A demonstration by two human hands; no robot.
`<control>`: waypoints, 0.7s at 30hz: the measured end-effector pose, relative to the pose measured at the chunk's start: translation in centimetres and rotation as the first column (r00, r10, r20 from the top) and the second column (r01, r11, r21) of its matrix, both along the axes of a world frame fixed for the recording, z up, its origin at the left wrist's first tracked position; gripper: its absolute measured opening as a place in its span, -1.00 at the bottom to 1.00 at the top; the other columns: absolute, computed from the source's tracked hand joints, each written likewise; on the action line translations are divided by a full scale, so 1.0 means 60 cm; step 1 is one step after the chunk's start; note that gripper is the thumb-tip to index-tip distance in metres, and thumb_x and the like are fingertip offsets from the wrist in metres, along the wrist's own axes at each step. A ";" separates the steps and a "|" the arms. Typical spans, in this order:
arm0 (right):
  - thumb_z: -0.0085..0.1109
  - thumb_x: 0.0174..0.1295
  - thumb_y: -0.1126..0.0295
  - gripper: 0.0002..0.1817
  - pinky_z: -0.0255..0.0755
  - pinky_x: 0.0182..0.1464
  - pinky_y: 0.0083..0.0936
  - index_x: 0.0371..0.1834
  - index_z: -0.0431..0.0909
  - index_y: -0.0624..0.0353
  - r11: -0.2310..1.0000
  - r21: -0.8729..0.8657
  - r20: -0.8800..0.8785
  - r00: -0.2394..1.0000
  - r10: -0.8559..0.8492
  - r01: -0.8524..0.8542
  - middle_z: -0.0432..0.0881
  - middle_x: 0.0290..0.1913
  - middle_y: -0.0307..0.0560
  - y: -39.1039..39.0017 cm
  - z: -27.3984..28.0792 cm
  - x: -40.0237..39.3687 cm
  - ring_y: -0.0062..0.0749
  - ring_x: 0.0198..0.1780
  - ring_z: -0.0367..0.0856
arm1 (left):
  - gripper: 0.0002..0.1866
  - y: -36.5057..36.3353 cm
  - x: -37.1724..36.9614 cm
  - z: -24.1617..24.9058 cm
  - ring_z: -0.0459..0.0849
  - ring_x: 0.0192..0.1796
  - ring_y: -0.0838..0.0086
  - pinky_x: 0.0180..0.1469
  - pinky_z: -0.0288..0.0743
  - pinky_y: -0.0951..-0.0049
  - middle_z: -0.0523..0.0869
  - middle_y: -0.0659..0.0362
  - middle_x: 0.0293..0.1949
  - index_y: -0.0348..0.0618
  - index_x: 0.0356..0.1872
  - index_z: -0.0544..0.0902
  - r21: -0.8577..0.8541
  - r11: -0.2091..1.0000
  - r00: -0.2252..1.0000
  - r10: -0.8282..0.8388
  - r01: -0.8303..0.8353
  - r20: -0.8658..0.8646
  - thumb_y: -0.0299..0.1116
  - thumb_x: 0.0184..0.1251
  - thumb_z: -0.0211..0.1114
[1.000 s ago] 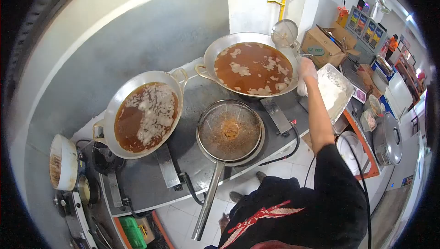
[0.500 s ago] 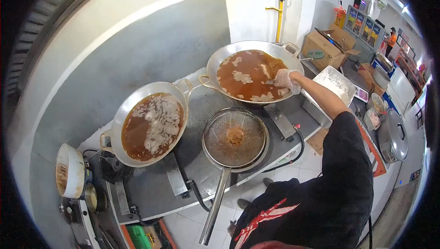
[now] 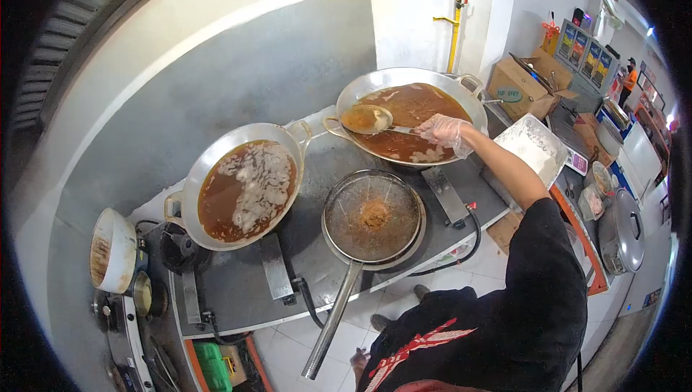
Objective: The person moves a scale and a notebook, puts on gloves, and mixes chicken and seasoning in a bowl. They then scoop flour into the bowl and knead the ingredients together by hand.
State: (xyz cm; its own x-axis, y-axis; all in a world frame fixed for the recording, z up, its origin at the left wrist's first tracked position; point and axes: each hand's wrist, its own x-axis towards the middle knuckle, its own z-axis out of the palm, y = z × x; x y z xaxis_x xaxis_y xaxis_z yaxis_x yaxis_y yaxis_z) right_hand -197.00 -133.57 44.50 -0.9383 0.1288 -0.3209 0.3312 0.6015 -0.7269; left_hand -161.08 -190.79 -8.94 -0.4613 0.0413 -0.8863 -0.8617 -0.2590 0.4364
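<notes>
In a clear plastic glove, my right hand (image 3: 445, 134) is closed around the handle of a metal ladle (image 3: 367, 119). The ladle's round bowl is over the left side of the far wok (image 3: 472, 96), with brown liquid and a pale bit in it. Brown oil (image 3: 425, 100) with pale floating pieces fills that wok. Low by my shirt hangs my left hand (image 3: 359, 358), small and partly hidden; its fingers are not clear. A second wok (image 3: 189, 208) on the left holds brown oil under pale froth (image 3: 259, 183).
A long-handled mesh strainer (image 3: 373, 240) with brown crumbs rests over a round pan on the grey counter (image 3: 238, 284). A metal tray of white powder (image 3: 530, 150) stands right of the far wok. Behind it are a cardboard box (image 3: 515, 89) and a lidded pot (image 3: 623, 226). Someone in orange (image 3: 629, 78) stands far off.
My right hand has lifted the ladle out of the oil, bringing its bowl up into sight over the wok's left side. The camera view has shifted slightly.
</notes>
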 end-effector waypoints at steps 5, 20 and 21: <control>0.14 0.31 0.38 -0.52 0.26 -0.49 -0.52 0.31 0.55 0.22 0.995 -0.082 -0.013 0.999 0.048 -0.049 0.51 -0.51 -0.29 0.030 -0.012 -0.002 -0.59 -0.54 0.31 | -0.44 0.000 -0.025 -0.012 0.57 -0.43 0.26 -0.38 0.49 0.28 0.67 0.01 -0.39 -0.22 0.09 0.60 0.031 0.999 0.997 0.034 -0.037 0.074 0.12 0.59 -0.05; 0.00 0.26 0.54 -0.44 0.55 -0.33 0.03 0.39 0.36 0.23 0.469 0.816 0.165 0.914 0.369 -0.337 0.66 -0.47 0.29 -0.186 -0.002 0.330 0.16 -0.42 0.69 | -0.55 -0.001 0.006 0.049 0.44 -0.51 0.41 -0.45 0.27 0.31 0.60 0.23 -0.40 0.00 0.00 0.66 0.007 0.999 0.993 0.050 -0.051 0.106 0.12 0.57 0.00; -0.02 0.27 0.53 -0.45 0.55 -0.33 0.03 0.39 0.37 0.24 0.458 0.817 0.193 0.914 0.356 -0.351 0.66 -0.46 0.29 -0.188 -0.020 0.338 0.16 -0.41 0.70 | -0.54 -0.004 0.001 0.058 0.45 -0.50 0.41 -0.44 0.29 0.32 0.61 0.22 -0.38 0.01 0.03 0.65 0.013 1.000 0.993 0.026 -0.028 0.114 0.12 0.57 -0.02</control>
